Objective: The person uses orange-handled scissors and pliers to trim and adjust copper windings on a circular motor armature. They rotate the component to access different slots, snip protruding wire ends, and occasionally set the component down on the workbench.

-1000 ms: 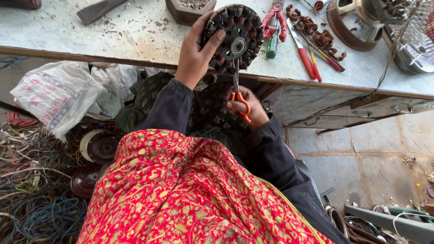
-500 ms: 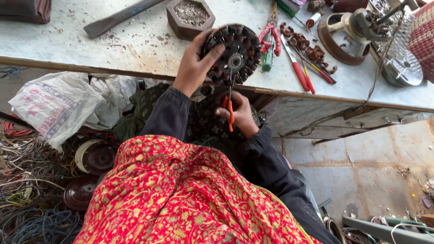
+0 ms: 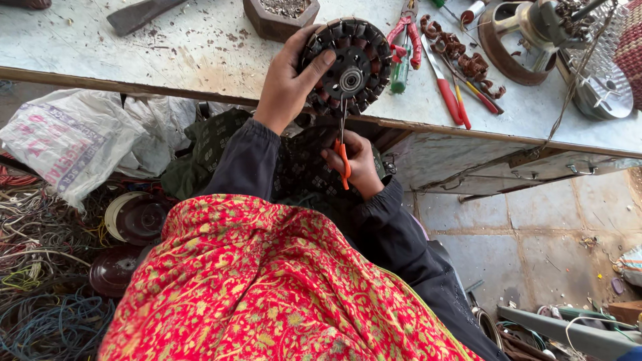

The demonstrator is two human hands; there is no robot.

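A round motor stator [image 3: 348,67], likely heavy, rigid and best gripped by its rim, is held at the workbench [image 3: 200,60] edge by the left hand [image 3: 287,83], while orange-handled scissors [image 3: 342,144] are clasped in the right hand [image 3: 358,164].

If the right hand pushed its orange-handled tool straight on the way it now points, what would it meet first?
Probably the round motor stator held by the left hand: the right hand aims the tool's tip at its lower edge, seemingly already touching.

We see a pale, scuffed worktop [image 3: 200,53] with a wooden edge in daylight. Below it lies a tiled stone floor [image 3: 535,254], dusty and cracked. Tangled wires [image 3: 40,294] and a white sack [image 3: 67,144] crowd the ground.
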